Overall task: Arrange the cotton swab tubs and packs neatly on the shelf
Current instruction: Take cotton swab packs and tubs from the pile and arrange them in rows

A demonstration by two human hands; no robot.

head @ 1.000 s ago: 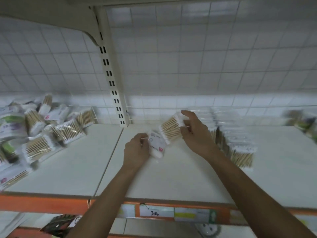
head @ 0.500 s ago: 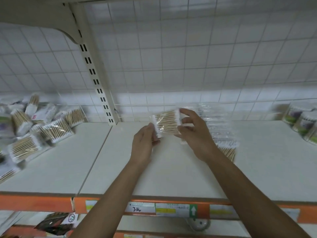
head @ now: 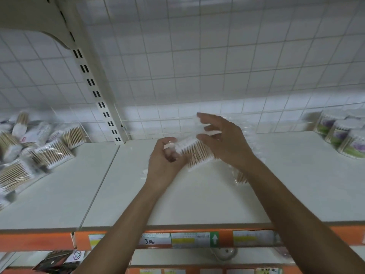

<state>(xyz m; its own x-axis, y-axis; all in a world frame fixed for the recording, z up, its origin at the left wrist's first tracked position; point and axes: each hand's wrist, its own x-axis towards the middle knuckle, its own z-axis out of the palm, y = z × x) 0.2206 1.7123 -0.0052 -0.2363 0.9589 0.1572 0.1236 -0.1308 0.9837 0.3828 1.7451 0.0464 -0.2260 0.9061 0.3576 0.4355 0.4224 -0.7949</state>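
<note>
Item in hand: one cotton swab pack [head: 199, 152], held just above the shelf [head: 197, 200], between the two hands and clear of the board.

Left hand [head: 165, 161]: fingers curled, pinching the near-left end of the pack at its film edge.
Right hand [head: 225, 141]: thumb below and forefinger above the far white-tipped end, gripping it. The other fingers are spread loose. Motion blur hides the exact contact.

Handling assessment:
- The pack is judged very light.
- The clear film wrapper looks thin, glossy and likely slippery.
- The bundle of wooden stems inside gives stiffness along its length, but it can flex or splay across.
- Best hold is judged to be at the two short ends, as now, or flat across the stem band. Squeezing the cotton tips risks crushing them.

Containers and contents:
- Behind and under the right wrist stands a row of packs [head: 241, 177], mostly hidden by the forearm. Film and stem ends show.
- Far to the right of the right hand, round tubs [head: 339, 133] hold swabs packed upright, with purple and green labels. Whether they have lids cannot be told.
- Far to the left of the left hand lies a loose heap of packs [head: 51, 153] at mixed angles, not yet ordered.

Judgement: the held pack is destined for the row beside the right hand.
</note>
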